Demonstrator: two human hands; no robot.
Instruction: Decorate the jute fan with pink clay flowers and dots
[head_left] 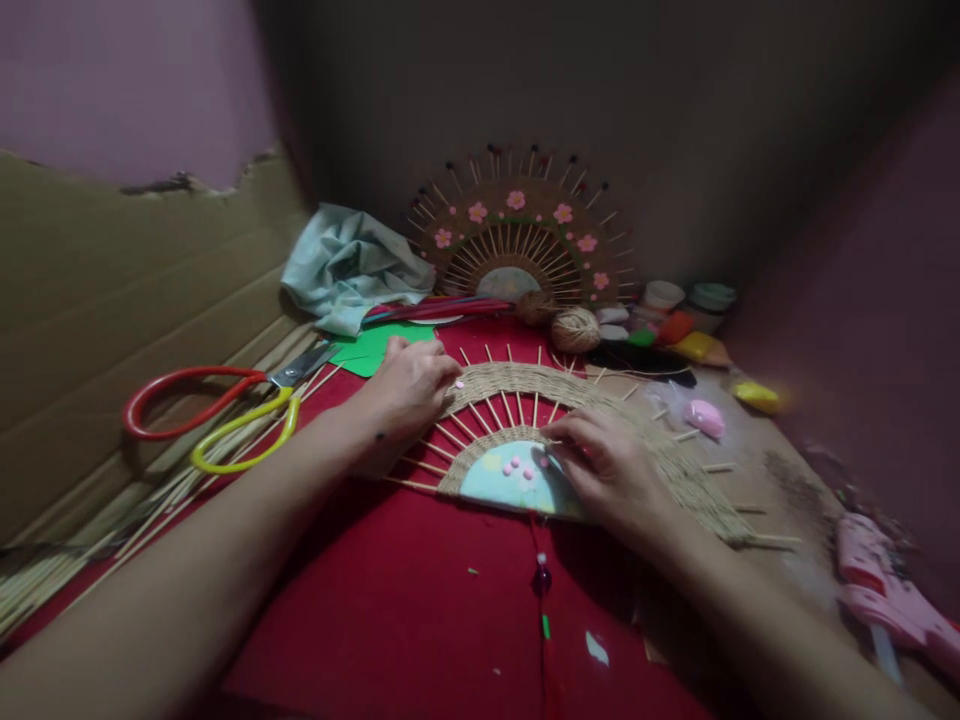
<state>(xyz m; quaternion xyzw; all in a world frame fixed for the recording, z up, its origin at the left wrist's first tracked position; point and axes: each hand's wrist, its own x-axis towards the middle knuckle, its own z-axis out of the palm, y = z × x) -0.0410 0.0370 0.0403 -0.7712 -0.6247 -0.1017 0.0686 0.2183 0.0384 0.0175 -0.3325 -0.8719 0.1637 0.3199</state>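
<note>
A woven half-round fan (517,378) of thin sticks and twine lies on the red surface, with a pale blue half-disc (480,485) at its base. Several small pink clay dots (527,474) sit on the half-disc. My left hand (416,385) is closed at the left part of the woven outer band, its fingertips beside one small pink dot (460,384). Fingers bent together, my right hand (607,460) rests over the right side of the half-disc; what its fingertips pinch, if anything, is hidden. A beaded tassel (542,575) hangs from the fan's lower edge.
Big scissors (244,400) lie open on sticks at left. Behind stand a finished flowered fan (517,200), crumpled cloth (352,260) and a twine ball (575,330). At right are a pink clay pack (703,419), paint jars (664,295) and a pink glue gun (885,590).
</note>
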